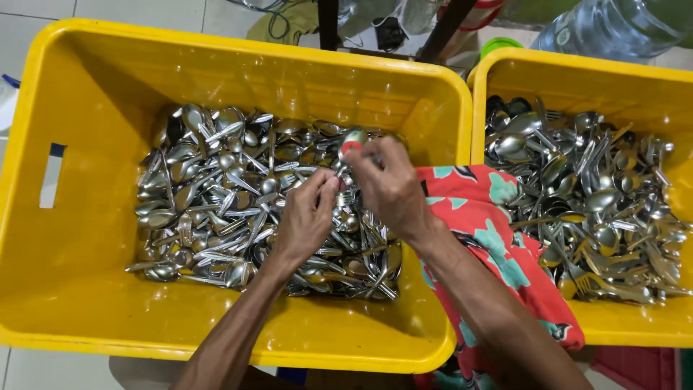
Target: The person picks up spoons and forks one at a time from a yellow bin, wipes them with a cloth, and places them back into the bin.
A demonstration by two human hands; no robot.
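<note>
We cannot see the handle of the spoon; our fingers cover it, and only its bowl shows, reflecting red. The right bin is cut off at the frame's edge, and the clutter above both bins is too blurred to make out. Our right hand pinches the spoon from below; our left hand pinches just beside it, fingertips near the stem. Both hands hover over the cutlery piled in the left bin. A red patterned cloth drapes between the bins.
</note>
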